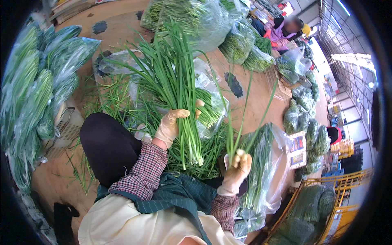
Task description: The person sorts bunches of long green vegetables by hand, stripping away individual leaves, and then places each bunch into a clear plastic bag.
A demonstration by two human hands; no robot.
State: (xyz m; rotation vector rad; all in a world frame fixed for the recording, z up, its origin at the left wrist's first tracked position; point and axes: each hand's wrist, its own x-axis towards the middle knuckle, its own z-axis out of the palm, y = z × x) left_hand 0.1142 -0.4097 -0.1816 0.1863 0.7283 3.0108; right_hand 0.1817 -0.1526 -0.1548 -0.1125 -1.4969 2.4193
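A bunch of long green garlic chives (183, 88) is gripped upright in my left hand (171, 127), its pale cut ends hanging down. My right hand (235, 171), lower and off to the right, pinches a few loose chive leaves (243, 119) that fan upward. Both hands wear thin cream gloves. Below the bunch, a heap of loose green leaves (211, 154) covers the floor between my knees. Just behind my left hand lies another batch of cut chives (208, 107) on clear plastic.
Bagged greens (33, 85) are piled at the left on a plastic crate (62, 131). More bagged chives (260, 165) lie at my right. Large bags of greens (190, 24) stand ahead. A person (281, 32) sits at the far right. A yellow metal cart (333, 211) holds more bags.
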